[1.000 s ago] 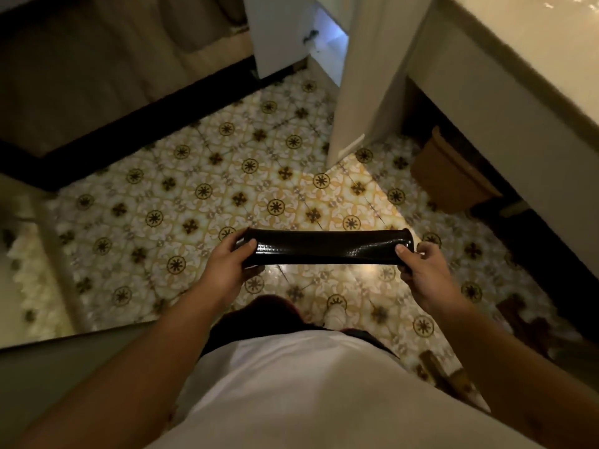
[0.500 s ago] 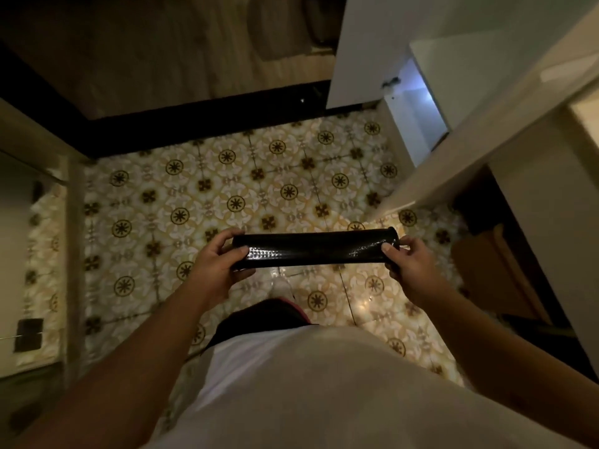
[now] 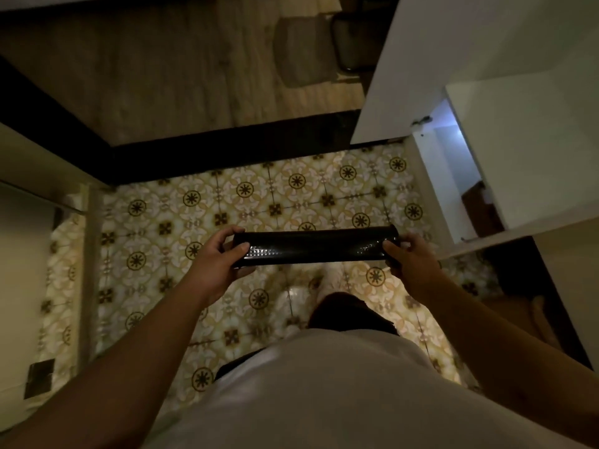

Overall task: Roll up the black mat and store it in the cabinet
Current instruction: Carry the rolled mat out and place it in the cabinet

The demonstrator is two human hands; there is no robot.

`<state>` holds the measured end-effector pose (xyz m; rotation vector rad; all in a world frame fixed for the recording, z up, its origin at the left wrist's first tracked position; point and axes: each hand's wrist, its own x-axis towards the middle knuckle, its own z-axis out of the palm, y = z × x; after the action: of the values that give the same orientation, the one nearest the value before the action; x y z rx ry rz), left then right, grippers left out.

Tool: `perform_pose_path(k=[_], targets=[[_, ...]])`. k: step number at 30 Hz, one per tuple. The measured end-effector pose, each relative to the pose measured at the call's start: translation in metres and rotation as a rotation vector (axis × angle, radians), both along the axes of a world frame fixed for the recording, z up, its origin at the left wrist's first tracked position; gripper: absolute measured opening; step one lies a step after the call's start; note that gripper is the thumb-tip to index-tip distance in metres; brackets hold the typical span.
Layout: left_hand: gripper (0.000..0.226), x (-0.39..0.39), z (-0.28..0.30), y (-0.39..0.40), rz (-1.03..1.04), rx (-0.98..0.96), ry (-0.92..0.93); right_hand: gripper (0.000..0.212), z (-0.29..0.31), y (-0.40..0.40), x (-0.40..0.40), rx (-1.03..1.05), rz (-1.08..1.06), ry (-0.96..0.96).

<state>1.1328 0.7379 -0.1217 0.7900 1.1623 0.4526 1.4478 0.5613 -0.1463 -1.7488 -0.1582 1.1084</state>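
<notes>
The black mat is rolled into a tight tube with a dotted, shiny surface. I hold it level above the patterned tile floor, in front of my waist. My left hand grips its left end, thumb on top. Its right end sits in my right hand. To the right stands the white cabinet with a door swung open, showing a dim inside. The roll's right end is a short way left of that opening.
The yellow and brown tile floor ends at a black threshold strip, with wood flooring beyond. A pale wall and a frame post stand at the left. A brown box sits low inside the cabinet.
The view has swung left and forward, so the open cabinet now lies nearer at the right. The roll stays gripped at both ends and level.
</notes>
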Motion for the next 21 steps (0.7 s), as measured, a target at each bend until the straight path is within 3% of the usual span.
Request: perform_pose_path(k=[8, 17, 21], targets=[[0.033, 0.113, -0.001, 0.113, 0.001, 0.005, 0.05, 0.025, -0.018, 0.098, 0.103, -0.012, -0.002, 0.019], [0.027, 0.252, 0.016, 0.208, -0.124, 0.034, 0.049, 0.047, -0.005, 0.145, 0.203, 0.034, -0.163, 0.082], [0.029, 0.319, 0.009, 0.249, -0.274, 0.013, 0.024, 0.042, -0.002, 0.147, 0.231, -0.005, -0.336, 0.077]])
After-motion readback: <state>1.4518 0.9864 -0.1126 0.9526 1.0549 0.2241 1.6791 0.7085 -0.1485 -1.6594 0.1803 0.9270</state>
